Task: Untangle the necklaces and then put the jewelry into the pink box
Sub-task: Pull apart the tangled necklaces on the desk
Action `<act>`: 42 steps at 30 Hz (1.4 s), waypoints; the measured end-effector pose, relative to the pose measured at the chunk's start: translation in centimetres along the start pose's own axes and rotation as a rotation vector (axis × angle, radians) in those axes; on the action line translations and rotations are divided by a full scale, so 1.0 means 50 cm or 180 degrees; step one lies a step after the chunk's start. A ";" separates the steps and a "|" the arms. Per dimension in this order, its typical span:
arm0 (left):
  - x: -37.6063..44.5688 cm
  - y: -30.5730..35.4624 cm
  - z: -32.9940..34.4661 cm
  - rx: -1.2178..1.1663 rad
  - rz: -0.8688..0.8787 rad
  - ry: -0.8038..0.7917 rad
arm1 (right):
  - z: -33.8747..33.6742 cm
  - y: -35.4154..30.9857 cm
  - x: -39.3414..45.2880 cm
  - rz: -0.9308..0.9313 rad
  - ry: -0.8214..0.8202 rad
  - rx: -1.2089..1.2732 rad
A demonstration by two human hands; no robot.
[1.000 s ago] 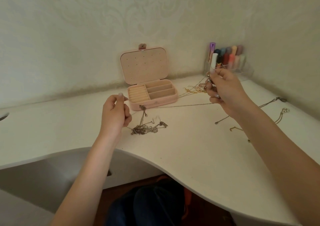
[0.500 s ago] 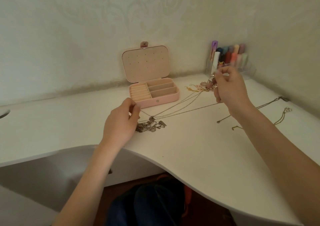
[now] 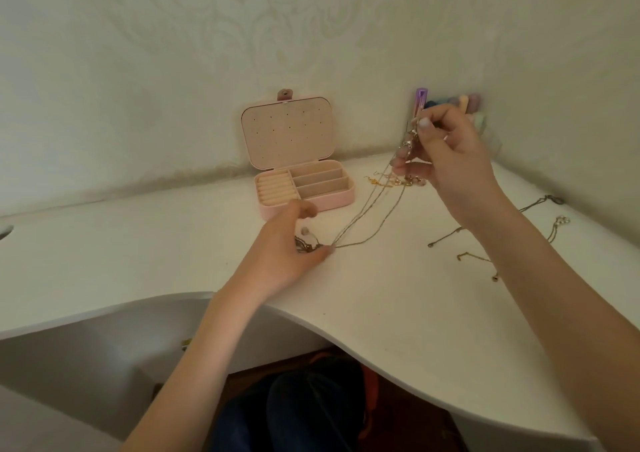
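The left hand rests on the white desk, fingers curled over a tangled clump of chains, thumb and fingertips pinching it. Just behind it the pink box stands open, lid upright against the wall. Several thin chain strands run taut from the clump up to the right hand, raised above the desk, fingers pinched on the necklaces' upper ends. Loose gold jewelry lies beneath that hand. Separate necklaces lie further right.
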State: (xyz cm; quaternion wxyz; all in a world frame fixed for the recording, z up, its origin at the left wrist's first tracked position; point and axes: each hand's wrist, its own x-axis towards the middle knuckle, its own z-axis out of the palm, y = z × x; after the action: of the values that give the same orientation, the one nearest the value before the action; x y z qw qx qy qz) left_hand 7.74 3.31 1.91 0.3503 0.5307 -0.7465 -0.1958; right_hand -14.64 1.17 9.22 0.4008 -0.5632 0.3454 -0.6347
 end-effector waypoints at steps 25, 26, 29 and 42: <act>-0.001 0.027 -0.053 -0.2046 -0.1092 -0.0283 | -0.086 0.009 -0.198 0.0500 -0.1942 -0.2797; -0.003 0.035 -0.051 -0.2220 -0.1213 -0.0347 | -0.074 0.001 -0.190 0.0435 -0.1907 -0.2782; -0.004 0.053 -0.045 -0.2590 -0.1409 -0.0450 | -0.015 -0.010 -0.158 -0.0079 -0.1597 -0.2702; -0.009 0.038 -0.017 -0.2438 -0.1179 -0.0587 | 0.114 0.100 -0.103 0.0063 -0.0820 -0.2210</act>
State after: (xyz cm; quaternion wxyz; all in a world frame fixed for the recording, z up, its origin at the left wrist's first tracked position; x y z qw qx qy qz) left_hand 7.20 4.50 3.59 0.4127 0.4676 -0.5404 -0.5647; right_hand -8.16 3.68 3.21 0.2322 -0.7376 0.4922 -0.3997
